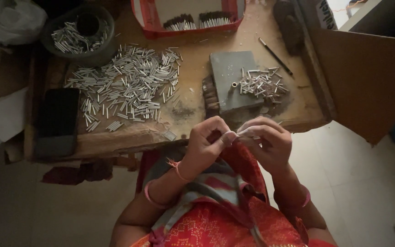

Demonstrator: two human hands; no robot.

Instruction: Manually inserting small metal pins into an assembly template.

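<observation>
- Both hands meet at lower centre of the frame, just below the near edge of the surface (115, 142); the left hand (205, 145) is curled, thumb and forefinger pinched on one end of a small pale tube (239, 132).
- Facing it, the right hand (268, 142) has its fingers bent inward and nips the other end of the same tube, so the piece is braced from both sides, close to the body where fine finger work looks easiest.
- What exactly sits between the fingertips is too small and dim to tell beyond a short light-coloured sliver.
- At upper left centre a broad scatter of silver tubes (124, 84) lies loose on the wood: short, thin, shiny metal cylinders, spread flat, likely so that single pieces can be picked out.
- A round dark bowl (99, 55) in the upper left corner holds more of the same tubes heaped around a dark cup.
- Right of centre, a grey slab (227, 84), flat and matt, carries a smaller pile (261, 83) of tubes, kept apart from the main scatter and nearest the hands.
- A red-rimmed tray (148, 23) at top centre holds bundled sticks with dark and pale ends.
- A thin dark rod (275, 56) lies slanted at upper right.
- A black rectangular block (58, 121) rests at the left edge.
- The wood looks worn, scuffed and dusty.
</observation>
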